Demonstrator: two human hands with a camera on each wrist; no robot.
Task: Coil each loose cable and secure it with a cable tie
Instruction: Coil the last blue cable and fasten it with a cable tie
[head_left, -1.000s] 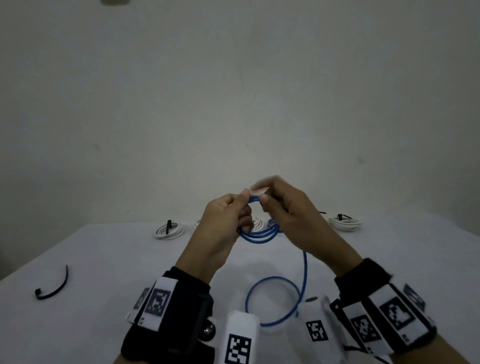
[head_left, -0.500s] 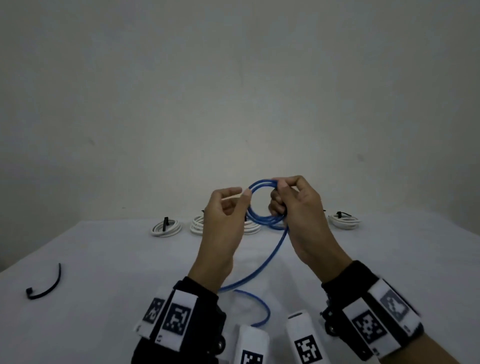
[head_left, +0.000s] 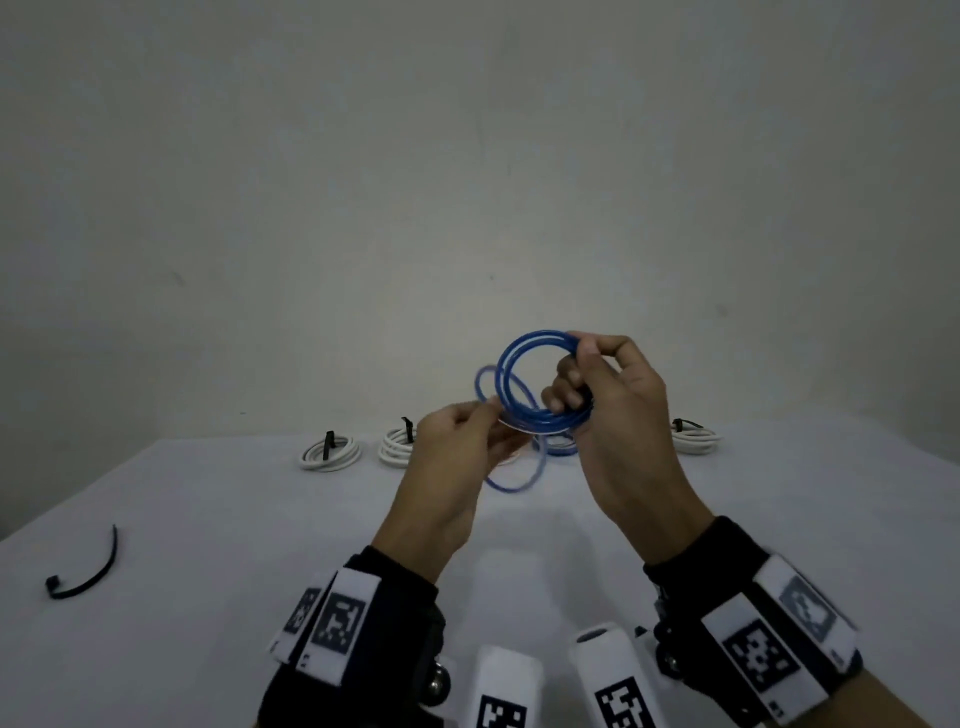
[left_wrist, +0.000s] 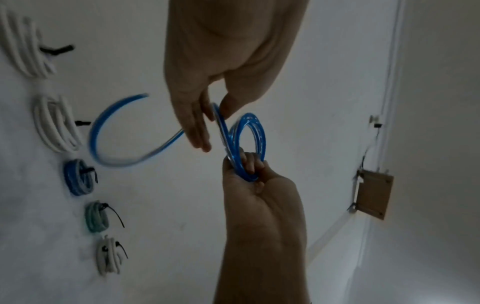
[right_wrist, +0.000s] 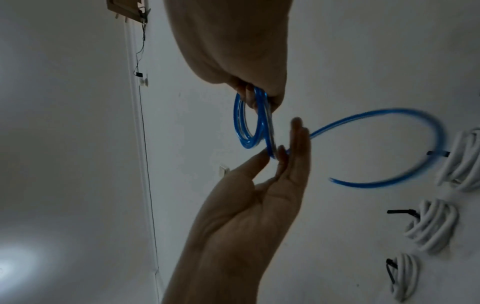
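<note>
While clenching the blue cable coil (head_left: 530, 382) aloft in the right hand (head_left: 618, 415) — pinching its loose tail with the left hand (head_left: 457, 447), winding; next, probably fetching the black cable tie (head_left: 85, 571) off the surface (head_left: 208, 597).

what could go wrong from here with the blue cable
1. The right hand grips the blue cable coil at one spot only, so the loops may spring apart.
2. The left hand only pinches the loose tail, which could slip.
3. The spare cable tie lies far left; reaching it may loosen the coil.
</note>
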